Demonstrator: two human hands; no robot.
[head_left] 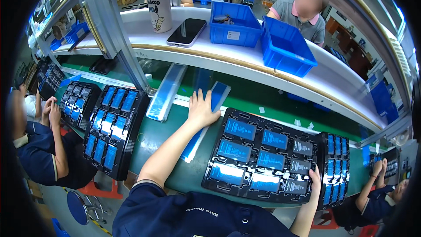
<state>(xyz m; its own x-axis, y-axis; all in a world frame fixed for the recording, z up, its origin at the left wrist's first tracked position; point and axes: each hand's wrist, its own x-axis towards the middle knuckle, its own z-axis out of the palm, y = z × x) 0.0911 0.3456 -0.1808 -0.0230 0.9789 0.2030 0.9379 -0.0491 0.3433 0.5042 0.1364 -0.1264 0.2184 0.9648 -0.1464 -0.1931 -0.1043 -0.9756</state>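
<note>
We see the left hand (203,109) spread over a long, flat blue strip with pale edges (218,96), palm down, fingers slightly apart and pointing away from the body, thumb out to the right; we cannot tell how firmly it presses; the strip lies slantwise on the green bench top (142,153), its near end showing below the wrist.

We have the right hand (315,184) at the right edge of a black plastic tray with moulded compartments (237,192); some fingers are hidden, so we cannot tell whether they clamp the edge or just touch it; the tray lies on the bench in front of the person, right of the strip; it holds nine flat rectangular pieces, six blue-faced (239,129) in the left and middle columns, three dark grey (302,147) in the right column.

We note another filled black tray (323,149) just beside it on the right; a stack of black trays (133,134) stands on the left; a second blue strip with pale edges (166,92) lies between that stack and the left hand.
</note>
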